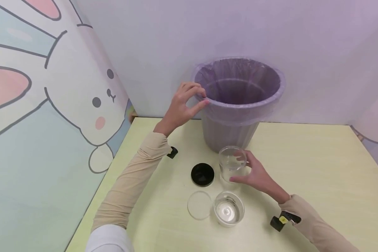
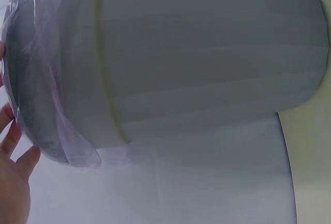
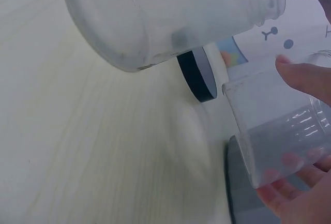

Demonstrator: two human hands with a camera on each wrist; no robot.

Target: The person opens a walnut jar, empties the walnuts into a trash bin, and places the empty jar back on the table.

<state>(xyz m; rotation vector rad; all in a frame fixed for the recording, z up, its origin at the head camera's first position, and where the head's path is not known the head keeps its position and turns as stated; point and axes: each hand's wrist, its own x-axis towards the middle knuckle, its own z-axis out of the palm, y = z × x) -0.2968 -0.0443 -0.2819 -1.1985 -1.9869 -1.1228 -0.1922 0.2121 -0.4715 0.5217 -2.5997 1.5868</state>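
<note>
My left hand (image 1: pixel 185 105) is at the near left rim of a grey trash can (image 1: pixel 225 135), pinching the edge of the purple trash bag (image 1: pixel 242 113) folded over it. Low in front of the can, my right hand (image 1: pixel 259 175) grips a clear plastic jar (image 1: pixel 228 168) from its right side. Through the clear wall, fingertips (image 3: pixel 271 175) show below and the thumb lies across the other side. A black lid (image 1: pixel 203 174) lies just left of that jar. Nearer to me stands a second clear jar (image 3: pixel 165 12), its mouth open, beside a clear round disc (image 1: pixel 200 205).
All of these stand on a pale yellow table (image 1: pixel 318 168). A lilac wall (image 1: pixel 145 63) rises right behind the trash can. To the left is a wall painted with a rabbit (image 1: pixel 78 91). Each wrist wears a small black strapped device (image 1: pixel 278 223).
</note>
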